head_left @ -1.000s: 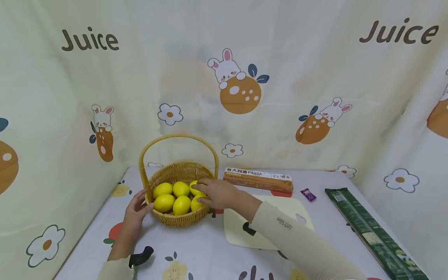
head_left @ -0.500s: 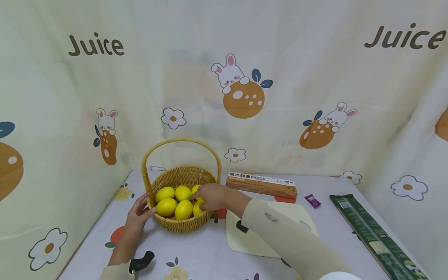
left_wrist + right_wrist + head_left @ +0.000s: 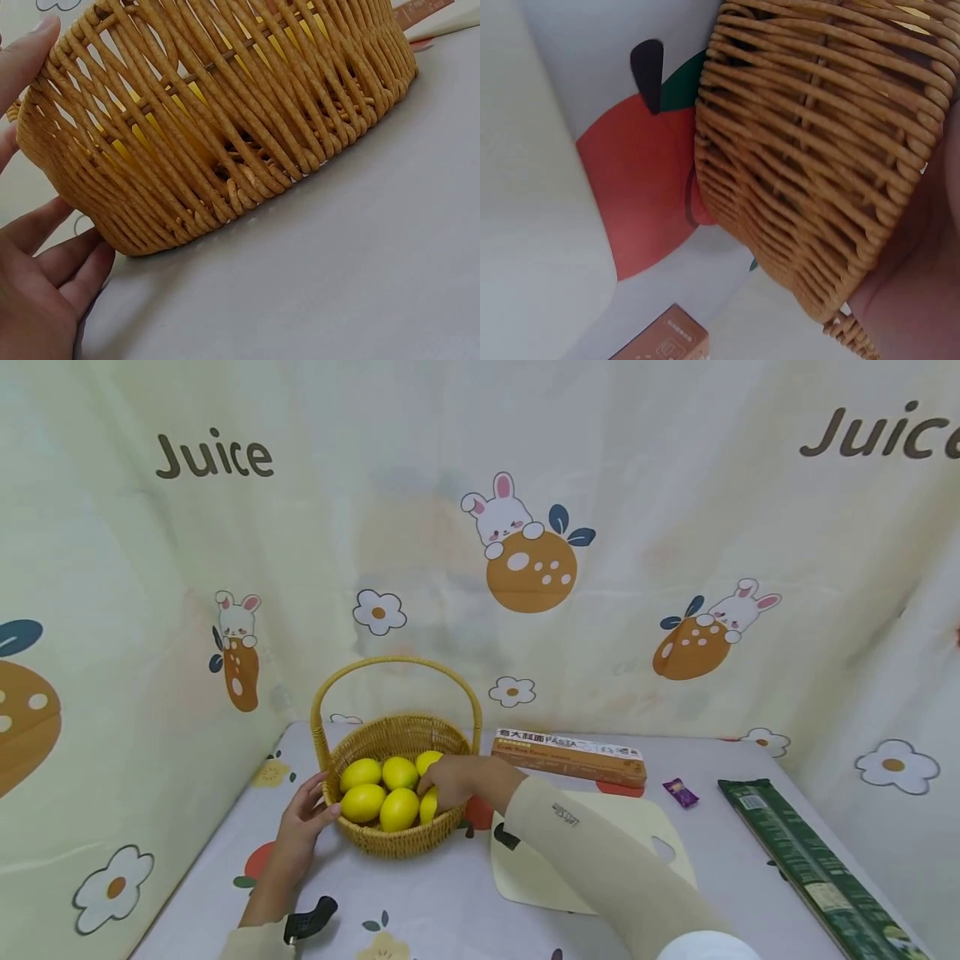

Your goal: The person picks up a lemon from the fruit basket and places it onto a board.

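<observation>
A wicker basket (image 3: 393, 845) with a tall arched handle stands on the table, holding several yellow lemons (image 3: 362, 803). My left hand (image 3: 302, 822) holds the basket's left side, thumb up at the rim and fingers spread along the outer wall. In the left wrist view, that hand's fingertips (image 3: 94, 262) touch the woven wall (image 3: 225, 135) near its base. Reaching over the right rim, my right hand (image 3: 459, 779) has its fingers curled on the front-right lemon (image 3: 428, 807), covering part of it. The right wrist view shows the basket's outside (image 3: 817, 150); the fingers are hidden there.
A cream cutting board (image 3: 525, 868) lies right of the basket, partly under my right sleeve. Behind it is a pasta box (image 3: 570, 760). Farther right are a small purple packet (image 3: 681, 792) and a long green package (image 3: 810, 868). A printed curtain hangs behind.
The right hand has drawn its fingers in around the front-right lemon, which now looks more upright. The left hand stays on the basket. The whole view has shifted slightly.
</observation>
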`<state>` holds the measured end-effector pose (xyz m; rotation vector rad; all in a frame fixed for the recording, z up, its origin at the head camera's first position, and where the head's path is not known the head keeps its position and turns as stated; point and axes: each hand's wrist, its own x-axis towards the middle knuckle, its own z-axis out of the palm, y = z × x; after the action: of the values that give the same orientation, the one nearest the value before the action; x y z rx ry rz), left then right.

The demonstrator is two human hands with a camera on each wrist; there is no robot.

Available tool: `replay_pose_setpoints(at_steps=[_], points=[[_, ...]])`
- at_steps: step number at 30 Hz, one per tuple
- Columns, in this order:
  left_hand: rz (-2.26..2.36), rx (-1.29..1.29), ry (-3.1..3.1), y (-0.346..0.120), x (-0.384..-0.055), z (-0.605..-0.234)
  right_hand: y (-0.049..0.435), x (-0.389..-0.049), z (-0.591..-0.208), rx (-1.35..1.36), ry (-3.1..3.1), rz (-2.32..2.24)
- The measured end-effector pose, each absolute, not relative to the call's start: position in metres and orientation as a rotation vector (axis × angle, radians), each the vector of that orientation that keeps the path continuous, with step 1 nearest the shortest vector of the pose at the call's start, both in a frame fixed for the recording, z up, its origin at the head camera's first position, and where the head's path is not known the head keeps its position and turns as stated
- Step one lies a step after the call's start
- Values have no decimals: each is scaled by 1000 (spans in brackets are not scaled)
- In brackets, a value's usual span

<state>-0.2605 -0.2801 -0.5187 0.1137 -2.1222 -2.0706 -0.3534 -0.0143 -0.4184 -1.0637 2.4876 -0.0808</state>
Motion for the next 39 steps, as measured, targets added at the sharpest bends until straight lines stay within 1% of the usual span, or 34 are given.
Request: replay_pose_setpoints(at_steps=[9, 14, 22, 31, 39], points=[[-2061, 114, -2123, -280, -262, -519, -17, -357, -426, -1166, 2518, -41], [-2042, 130, -2143, -281, -263, -521, -11, -356, -426, -1229, 2572, -21], [-2009, 134, -2153, -280, -261, -521, 10, -346, -408, -1218, 2739, -112], [-2060, 137, -2138, -280, -260, -522, 25, -335, -396, -1292, 2794, -186], [-2052, 129, -2135, -280, -260, -518, 58, -328, -379, -1288, 2857, -364]])
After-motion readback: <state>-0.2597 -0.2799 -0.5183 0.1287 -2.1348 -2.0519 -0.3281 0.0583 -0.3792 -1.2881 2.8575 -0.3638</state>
